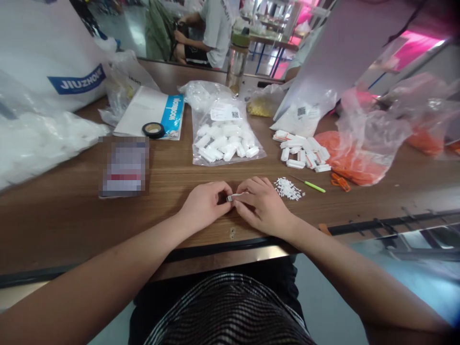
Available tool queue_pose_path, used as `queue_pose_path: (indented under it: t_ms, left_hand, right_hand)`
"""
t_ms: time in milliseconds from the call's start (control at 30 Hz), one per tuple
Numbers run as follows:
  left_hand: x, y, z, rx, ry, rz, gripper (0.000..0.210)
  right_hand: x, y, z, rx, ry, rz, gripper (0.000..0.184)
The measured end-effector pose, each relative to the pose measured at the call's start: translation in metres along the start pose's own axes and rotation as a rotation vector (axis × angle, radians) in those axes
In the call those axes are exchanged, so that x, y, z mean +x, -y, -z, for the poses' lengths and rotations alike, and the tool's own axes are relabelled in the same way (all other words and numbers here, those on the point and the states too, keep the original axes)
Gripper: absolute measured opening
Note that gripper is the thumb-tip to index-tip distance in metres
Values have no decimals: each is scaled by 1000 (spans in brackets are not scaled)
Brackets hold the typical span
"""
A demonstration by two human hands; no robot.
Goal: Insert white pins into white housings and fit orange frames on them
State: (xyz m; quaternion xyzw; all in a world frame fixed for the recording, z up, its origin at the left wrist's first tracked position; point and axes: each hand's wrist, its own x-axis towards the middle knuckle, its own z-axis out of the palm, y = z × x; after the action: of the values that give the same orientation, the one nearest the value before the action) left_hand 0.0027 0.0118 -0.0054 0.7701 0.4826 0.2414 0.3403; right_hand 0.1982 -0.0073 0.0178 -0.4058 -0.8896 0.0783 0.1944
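Note:
Near the table's front edge, my left hand (203, 205) and my right hand (266, 206) meet over a small white plastic part (234, 196). Thumb and forefinger of my left hand pinch its left end, while the fingers of my right hand close on the other side and cover much of it. Just right of my right hand lies a heap of tiny white pins (288, 189). Beside that heap is a thin pick with a green handle (315, 186). Several white plastic housings (304, 152), some with orange strips, are piled behind the pins.
A clear bag of white parts (226, 141) lies ahead, a bottle (237, 62) behind it. Leftward are a notebook (138, 112), black tape roll (153, 130), blurred flat object (125, 166) and large white bags (39, 143). Orange parts (366, 167) fill bags at right. A seated person is beyond.

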Motion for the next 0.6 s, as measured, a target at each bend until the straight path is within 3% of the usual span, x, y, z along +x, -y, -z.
queue_pose_path:
  t_ms: [100,200,300,367,433,600]
  left_hand:
    - [0,0,0,12,11,5,12]
    - [0,0,1,23,9,9,13]
    - [1,-1,1,43,11,15,13]
    - [2,0,1,62,14,19,13]
    - [2,0,1,73,16,23,14]
    - [2,0,2,60,25,26,14]
  right_hand:
    - [-16,-17,15,180,-74,-74,24]
    - [-47,-49,38,127,-283,-351,20]
    - [-84,-83,57,-139,-221,-690,23]
    - [-103,-98,62,-190,-150,-863,29]
    - [-114,-102,60,-162,-125,-931,35]
    - [-111,-91,45,-212,-197,-887,36]
